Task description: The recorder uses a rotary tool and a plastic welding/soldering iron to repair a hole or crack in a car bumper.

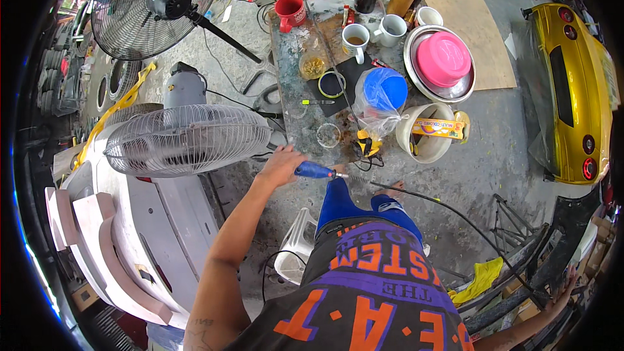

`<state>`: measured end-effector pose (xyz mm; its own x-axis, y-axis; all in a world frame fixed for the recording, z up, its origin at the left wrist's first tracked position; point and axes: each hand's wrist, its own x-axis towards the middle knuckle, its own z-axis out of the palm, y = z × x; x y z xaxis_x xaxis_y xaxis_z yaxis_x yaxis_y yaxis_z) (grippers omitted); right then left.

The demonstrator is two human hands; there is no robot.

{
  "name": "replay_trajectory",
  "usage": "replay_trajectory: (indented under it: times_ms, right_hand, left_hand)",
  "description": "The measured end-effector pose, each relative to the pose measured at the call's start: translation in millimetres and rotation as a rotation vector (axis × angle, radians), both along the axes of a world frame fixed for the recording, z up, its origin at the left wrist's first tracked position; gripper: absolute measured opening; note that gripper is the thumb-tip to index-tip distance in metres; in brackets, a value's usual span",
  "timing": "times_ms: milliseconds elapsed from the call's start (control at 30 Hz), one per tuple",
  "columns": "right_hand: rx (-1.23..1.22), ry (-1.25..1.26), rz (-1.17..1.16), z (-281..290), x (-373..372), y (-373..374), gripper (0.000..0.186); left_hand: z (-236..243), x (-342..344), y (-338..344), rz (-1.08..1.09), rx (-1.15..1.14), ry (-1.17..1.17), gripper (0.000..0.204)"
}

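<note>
My left hand [283,165] is closed around a blue-handled tool [314,169] with a metal spring at its end. From that spring a black hose [448,208] runs across in front of me to the lower right. The far end of the tool is hidden by my hand. Just beyond it stands a grey fan with a round wire cage [188,142]. Far off at the right rim, my right hand [563,291] reaches out with its fingers stretched, beside the hose and a long black part [552,240]. Nothing shows in its grasp.
A stained worktable [292,114] bears mugs, a pink basin [443,58], a blue container in plastic and a white bucket [426,151]. A black fan [170,1] stands far left, a pale car body [149,221] left, a white chair [296,247] below, a yellow car [575,91] right.
</note>
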<state>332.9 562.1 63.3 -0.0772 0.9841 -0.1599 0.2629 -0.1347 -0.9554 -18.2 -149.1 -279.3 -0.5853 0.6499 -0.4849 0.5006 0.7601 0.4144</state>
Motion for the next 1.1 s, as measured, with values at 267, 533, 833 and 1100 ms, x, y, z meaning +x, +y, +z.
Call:
replay_trajectory:
  times_ms: [267, 533, 833, 1100]
  right_hand:
    - [0.086, -0.002, 0.484, 16, 29, -15, 0.045]
    - [0.269, -0.14, 0.213, 10, 56, -32, 0.043]
    - [0.128, 0.04, 0.283, -10, 72, -35, 0.043]
    - [0.054, 0.122, 0.287, -23, 63, -57, 0.044]
  left_hand:
    - [-38, -26, 31, 0.036, 0.085, 0.196, 0.058]
    - [-41, -50, 42, -0.034, 0.112, 0.131, 0.057]
    - [-44, -46, 28, 0.105, 0.227, 0.244, 0.066]
    - [-69, -67, 30, 0.319, 0.413, 0.216, 0.035]
